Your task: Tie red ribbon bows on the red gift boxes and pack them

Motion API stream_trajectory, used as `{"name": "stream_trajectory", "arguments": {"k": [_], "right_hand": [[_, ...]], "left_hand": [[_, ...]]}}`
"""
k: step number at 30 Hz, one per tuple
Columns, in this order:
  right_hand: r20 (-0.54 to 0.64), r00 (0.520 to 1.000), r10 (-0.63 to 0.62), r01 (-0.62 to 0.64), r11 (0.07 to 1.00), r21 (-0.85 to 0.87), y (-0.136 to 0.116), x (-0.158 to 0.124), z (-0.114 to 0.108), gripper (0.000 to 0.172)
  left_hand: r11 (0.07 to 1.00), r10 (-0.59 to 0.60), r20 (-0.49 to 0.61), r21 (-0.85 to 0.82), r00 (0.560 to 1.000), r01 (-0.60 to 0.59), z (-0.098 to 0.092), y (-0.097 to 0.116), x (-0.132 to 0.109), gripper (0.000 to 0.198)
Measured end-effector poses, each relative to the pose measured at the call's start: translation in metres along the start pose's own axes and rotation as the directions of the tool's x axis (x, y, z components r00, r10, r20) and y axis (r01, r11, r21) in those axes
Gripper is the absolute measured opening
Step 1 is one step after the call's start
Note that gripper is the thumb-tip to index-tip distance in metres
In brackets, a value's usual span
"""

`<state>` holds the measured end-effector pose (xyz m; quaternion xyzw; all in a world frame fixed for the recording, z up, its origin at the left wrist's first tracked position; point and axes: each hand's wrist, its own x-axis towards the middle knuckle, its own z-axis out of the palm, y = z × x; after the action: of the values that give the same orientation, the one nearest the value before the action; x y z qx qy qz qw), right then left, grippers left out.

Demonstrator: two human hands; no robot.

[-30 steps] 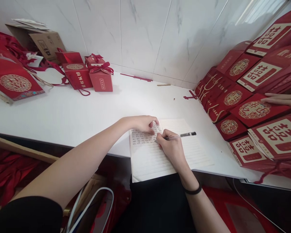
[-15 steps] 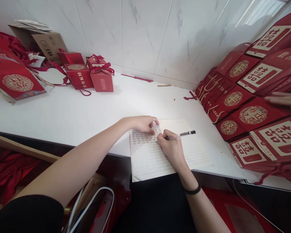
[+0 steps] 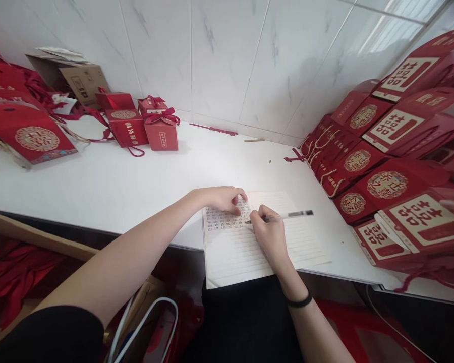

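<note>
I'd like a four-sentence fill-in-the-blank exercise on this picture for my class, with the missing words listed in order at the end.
1. The right hand is holding a slim ____.
2. The left hand lies over the upper-left part of the lined ____.
3. The wristband is coloured ____.
4. The stacked boxes on the right side of the picture are mostly ____.

Missing words: pen; paper; black; red.

Stretches as a smooth white table (image 3: 98,186). Bears red cardboard boxes (image 3: 162,135) at left, thin dark-red strip (image 3: 214,129) and short tan stick (image 3: 254,140) behind, stacked red gold-printed boxes (image 3: 386,184) at right, overhanging white lined paper notebook (image 3: 229,257) in front.
</note>
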<state>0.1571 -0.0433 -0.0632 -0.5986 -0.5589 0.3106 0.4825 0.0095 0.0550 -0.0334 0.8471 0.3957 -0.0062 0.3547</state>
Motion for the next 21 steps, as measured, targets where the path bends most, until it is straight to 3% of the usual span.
{"name": "stream_trajectory", "arguments": {"k": [3,7,9,11,13,15,16,19,21], "right_hand": [[-0.03,1.0,-0.002,0.005,0.993,0.117,-0.003,-0.006,-0.003,0.036],[-0.085,0.992,-0.091,0.1,0.989,0.105,-0.001,-0.01,-0.001,0.041],[-0.065,0.996,-0.056,0.063,0.992,0.109,0.0,-0.009,0.003,0.042],[-0.008,1.0,0.026,-0.024,0.992,0.122,-0.001,-0.008,0.007,0.043],[0.058,0.994,0.096,-0.102,0.987,0.124,-0.001,-0.007,0.011,0.047],[0.12,0.984,0.134,-0.147,0.984,0.106,0.0,-0.007,0.014,0.051],[0.147,0.978,0.146,-0.16,0.983,0.091,0.001,-0.006,0.015,0.052],[0.219,0.965,0.146,-0.155,0.988,0.025,0.005,-0.005,0.017,0.054],[0.244,0.962,0.124,-0.119,0.992,-0.034,0.007,-0.005,0.018,0.054]], "left_hand": [[0.998,0.012,-0.028,-0.059,1.0,-0.013,0.003,-0.001,0.0,0.055],[0.963,0.025,-0.12,-0.263,0.992,-0.056,0.004,-0.007,-0.002,0.038],[0.958,-0.01,-0.197,-0.283,0.98,-0.047,0.001,-0.015,-0.004,0.027],[0.955,-0.082,-0.306,-0.297,0.948,-0.013,-0.003,-0.026,-0.008,0.02],[0.943,-0.184,-0.432,-0.331,0.883,0.035,-0.009,-0.042,-0.013,0.02],[0.929,-0.292,-0.565,-0.359,0.772,0.089,-0.019,-0.06,-0.022,0.024],[0.923,-0.341,-0.634,-0.367,0.694,0.118,-0.025,-0.07,-0.027,0.028],[0.892,-0.452,-0.801,-0.392,0.393,0.226,-0.051,-0.095,-0.044,0.049],[0.849,-0.5,-0.844,-0.435,0.195,0.3,-0.072,-0.106,-0.051,0.059]]}}
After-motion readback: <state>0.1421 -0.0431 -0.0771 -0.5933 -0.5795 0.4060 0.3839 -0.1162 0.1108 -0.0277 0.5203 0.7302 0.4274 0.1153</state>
